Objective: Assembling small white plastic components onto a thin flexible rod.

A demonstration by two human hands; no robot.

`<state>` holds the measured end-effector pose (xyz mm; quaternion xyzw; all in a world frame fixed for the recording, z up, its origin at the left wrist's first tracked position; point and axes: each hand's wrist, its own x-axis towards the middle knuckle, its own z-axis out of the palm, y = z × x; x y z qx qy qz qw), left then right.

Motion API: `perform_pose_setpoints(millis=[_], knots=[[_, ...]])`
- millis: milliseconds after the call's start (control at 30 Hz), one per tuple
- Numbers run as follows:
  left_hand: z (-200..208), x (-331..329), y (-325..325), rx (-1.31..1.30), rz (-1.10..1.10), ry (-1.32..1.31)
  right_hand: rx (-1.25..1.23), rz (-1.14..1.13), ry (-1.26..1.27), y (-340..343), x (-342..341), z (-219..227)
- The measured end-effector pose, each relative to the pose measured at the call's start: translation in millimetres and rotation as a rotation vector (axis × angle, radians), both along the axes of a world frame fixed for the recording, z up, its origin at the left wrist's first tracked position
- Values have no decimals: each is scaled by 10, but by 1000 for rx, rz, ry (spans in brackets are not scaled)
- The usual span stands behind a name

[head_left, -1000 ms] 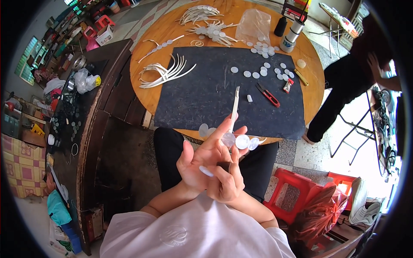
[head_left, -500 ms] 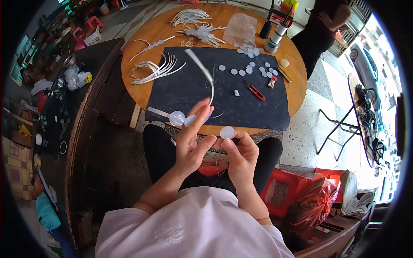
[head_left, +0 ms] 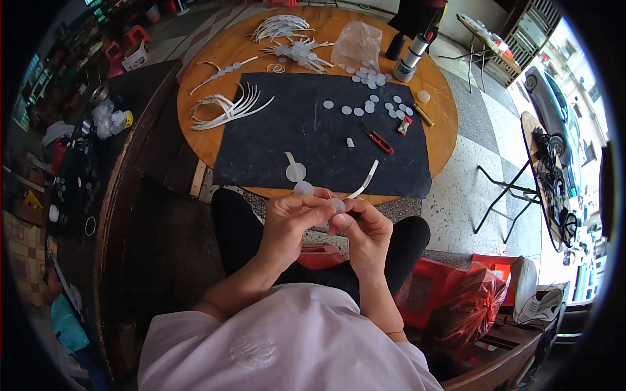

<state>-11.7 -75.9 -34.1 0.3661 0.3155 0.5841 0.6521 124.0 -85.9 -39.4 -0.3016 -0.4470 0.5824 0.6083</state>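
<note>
My left hand (head_left: 285,220) and my right hand (head_left: 366,236) meet in front of my lap, at the near edge of the round table. Both are closed, fingertips nearly touching. Between the thumbs and fingers shows a small translucent white disc (head_left: 337,204), pinched by both. From my left hand's fingers a pale strap (head_left: 290,157) sticks out, bearing a larger translucent disc (head_left: 295,172) and a smaller one (head_left: 303,188). A white strip end (head_left: 366,178) rises beyond my right fingers; how it joins the strap is hidden.
On a dark mat (head_left: 274,140) lie loose discs (head_left: 370,106), red-handled thread snips (head_left: 379,141) and a bundle of white strips (head_left: 228,109). Finished-looking disc straps (head_left: 300,52), a clear plastic bag (head_left: 357,44) and a silver flask (head_left: 412,57) stand farther back on the wooden table (head_left: 199,146).
My hands have come together. My left hand turned and lowered, swinging the disc strap inward and upright, and its long strip now points right. The pinched disc is now between both hands.
</note>
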Motion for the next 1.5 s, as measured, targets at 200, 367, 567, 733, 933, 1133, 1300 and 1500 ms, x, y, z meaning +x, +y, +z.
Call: perform_pose_setpoints(millis=[200,367,567,733,933,1133,1300,1500], knots=[[9,92,201,-40,-86,-54,-75,-55,-27,105,141,-26],[59,158,328,-26,-136,31,-109,-27,-87,140,277,46],[186,214,416,204,-155,327,-122,68,-222,164,387,42],[267,225,465,450,93,517,9,1,-343,190,384,4],[400,174,364,764,187,758,-14,-12,-270,157,301,122],[436,43,170,853,334,833,47,-126,-336,57,308,142],[211,-223,76,962,531,972,-85,-123,-84,3,162,397],[65,-37,-136,753,531,919,111,-183,-151,156,-275,245]])
